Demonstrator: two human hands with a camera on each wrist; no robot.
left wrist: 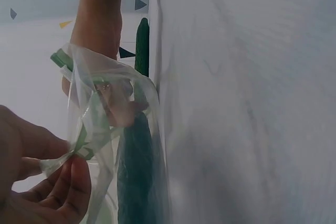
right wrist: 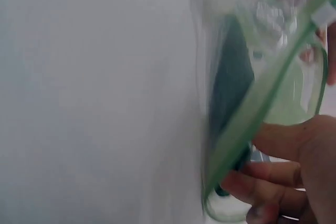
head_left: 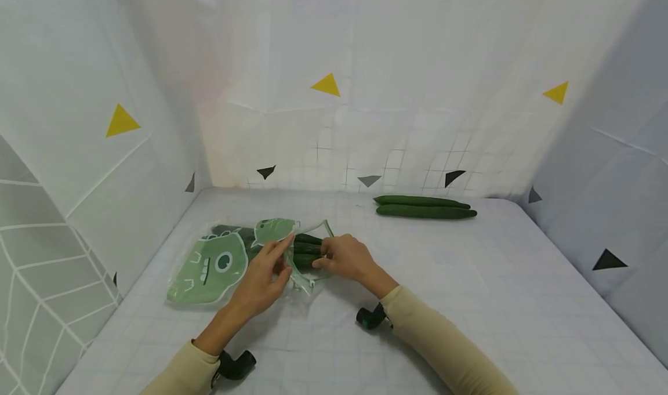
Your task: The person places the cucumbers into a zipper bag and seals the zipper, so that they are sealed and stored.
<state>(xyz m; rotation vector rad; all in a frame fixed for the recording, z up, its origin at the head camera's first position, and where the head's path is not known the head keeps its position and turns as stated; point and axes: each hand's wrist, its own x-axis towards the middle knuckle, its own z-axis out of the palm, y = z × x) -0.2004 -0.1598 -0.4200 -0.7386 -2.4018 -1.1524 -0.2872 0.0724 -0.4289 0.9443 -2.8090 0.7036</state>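
A clear zip bag [head_left: 209,270] with a green cartoon face lies on the left of the table, its mouth open to the right. Several cucumbers [head_left: 307,248] are inside, their ends showing at the mouth. My left hand [head_left: 261,282] pinches the green zip edge of the bag between thumb and fingers, plainest in the left wrist view. At the mouth, my right hand [head_left: 348,258] holds the end of a cucumber [right wrist: 231,77] with thumb and fingers; the green zip strip [right wrist: 252,106] partly hides this grip.
Two cucumbers [head_left: 425,211] lie side by side at the back right of the table. White cloth walls with yellow and black triangles enclose the white table [head_left: 469,302] at the back and sides. A dark wrist camera [head_left: 237,365] sticks out by the left sleeve.
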